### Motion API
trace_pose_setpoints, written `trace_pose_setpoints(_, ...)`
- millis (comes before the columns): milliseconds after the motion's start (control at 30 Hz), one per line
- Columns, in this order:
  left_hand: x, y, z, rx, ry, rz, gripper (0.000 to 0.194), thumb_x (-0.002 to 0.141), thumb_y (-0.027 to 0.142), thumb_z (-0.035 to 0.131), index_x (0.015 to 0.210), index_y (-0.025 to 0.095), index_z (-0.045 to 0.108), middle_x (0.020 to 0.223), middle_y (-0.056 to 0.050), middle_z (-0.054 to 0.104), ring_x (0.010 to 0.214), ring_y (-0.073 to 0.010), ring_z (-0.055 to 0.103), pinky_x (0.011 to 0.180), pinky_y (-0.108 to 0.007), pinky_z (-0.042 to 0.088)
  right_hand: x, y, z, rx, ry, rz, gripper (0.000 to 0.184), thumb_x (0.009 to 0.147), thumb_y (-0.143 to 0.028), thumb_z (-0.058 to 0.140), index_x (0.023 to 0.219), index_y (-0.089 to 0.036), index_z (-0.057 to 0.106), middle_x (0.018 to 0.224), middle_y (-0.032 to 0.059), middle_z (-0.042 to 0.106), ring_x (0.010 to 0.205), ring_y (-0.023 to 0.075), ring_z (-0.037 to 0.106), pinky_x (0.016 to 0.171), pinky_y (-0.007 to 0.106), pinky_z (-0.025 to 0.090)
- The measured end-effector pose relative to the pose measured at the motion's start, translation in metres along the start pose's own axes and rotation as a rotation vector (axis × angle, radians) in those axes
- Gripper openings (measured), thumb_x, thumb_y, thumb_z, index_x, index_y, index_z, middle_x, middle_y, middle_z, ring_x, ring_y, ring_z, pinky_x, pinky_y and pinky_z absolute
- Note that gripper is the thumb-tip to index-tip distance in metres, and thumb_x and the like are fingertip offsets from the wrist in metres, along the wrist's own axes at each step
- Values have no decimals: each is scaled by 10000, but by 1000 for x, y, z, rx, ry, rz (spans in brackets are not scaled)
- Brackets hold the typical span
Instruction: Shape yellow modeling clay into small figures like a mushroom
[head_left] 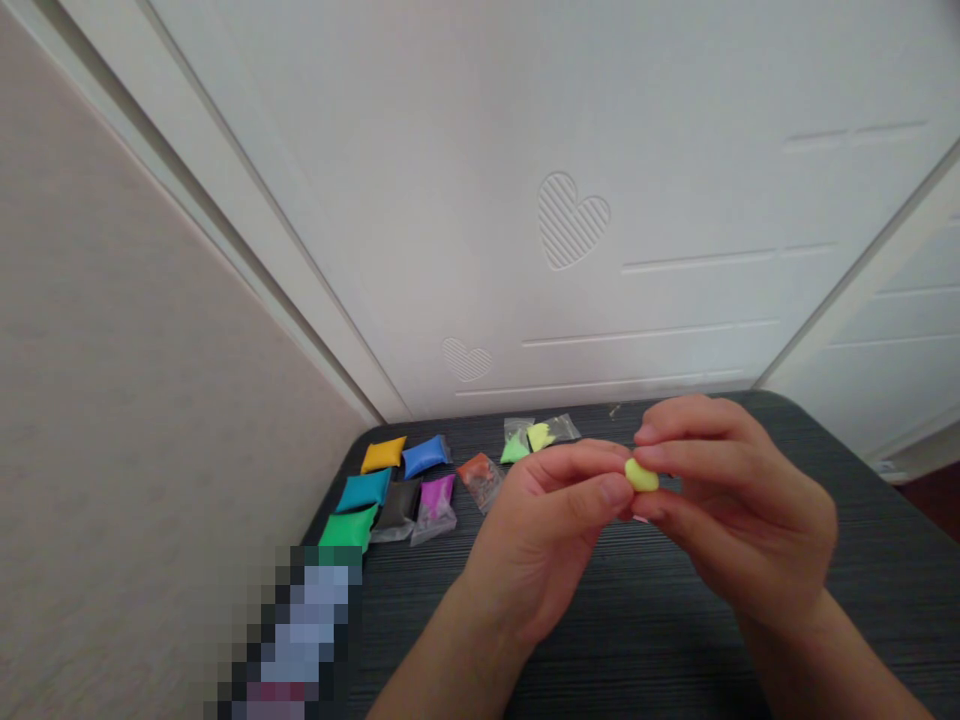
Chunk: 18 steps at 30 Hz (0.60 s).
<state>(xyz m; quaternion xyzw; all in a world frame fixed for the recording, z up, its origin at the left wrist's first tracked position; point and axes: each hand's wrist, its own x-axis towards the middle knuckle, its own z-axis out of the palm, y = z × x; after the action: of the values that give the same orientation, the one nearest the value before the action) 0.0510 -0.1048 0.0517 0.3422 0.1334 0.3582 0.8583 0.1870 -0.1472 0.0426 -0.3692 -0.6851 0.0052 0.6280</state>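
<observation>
A small lump of pale yellow modelling clay [642, 476] is pinched between my two hands, above the dark table. My left hand [536, 535] grips its left side between thumb and forefinger. On the other side, the fingertips and thumb of my right hand [757, 515] press on the clay. A tiny pale bit shows beneath the right fingers, too small to name. Behind my left hand lie a clear bag with pale yellow clay [540, 436], one with light green clay [514, 448] and one with some orange clay [475, 466].
On the left of the dark wood-grain table [622, 620] lie several clay packets, among them yellow [383, 455], blue [425, 457], black [397, 503], purple [436, 494] and green [348, 528]. A pixelated patch [300, 630] covers the near left edge. White panels [480, 150] rise behind the table.
</observation>
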Motion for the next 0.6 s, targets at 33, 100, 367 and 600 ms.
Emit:
trace_pose_setpoints(33, 0, 0, 0, 7, 6, 1, 93, 634, 193, 752, 724, 174, 739, 756, -13, 673, 711, -94, 570, 698, -209, 438, 0, 0, 0, 7, -10, -1, 417, 729, -122, 693, 1099, -304, 636, 964, 16, 619, 910, 173, 572, 756, 320, 508)
trace_pose_setpoints(100, -1, 0, 0, 18, 13, 7, 85, 644, 194, 746, 726, 175, 739, 739, -12, 670, 700, -95, 567, 689, -211, 436, 1, -1, -1, 15, -25, 1, 414, 742, -139, 679, 1116, -308, 628, 971, 23, 619, 908, 181, 572, 745, 330, 510)
trace_pose_setpoints(367, 2, -1, -1, 14, 40, 25, 87, 636, 213, 757, 699, 163, 726, 705, -6, 653, 661, -83, 547, 682, -208, 441, 0, 2, 2, 8, -1, -9, 403, 719, -80, 688, 1066, -278, 636, 958, 14, 624, 894, 165, 574, 741, 317, 502)
trace_pose_setpoints(600, -1, 0, 2, -7, 5, 33, 108, 635, 208, 754, 720, 150, 721, 744, -12, 672, 710, -95, 574, 707, -212, 449, 0, 4, 4, -7, 66, -63, 390, 677, -107, 742, 1030, -239, 642, 919, 15, 635, 868, 169, 579, 734, 324, 492)
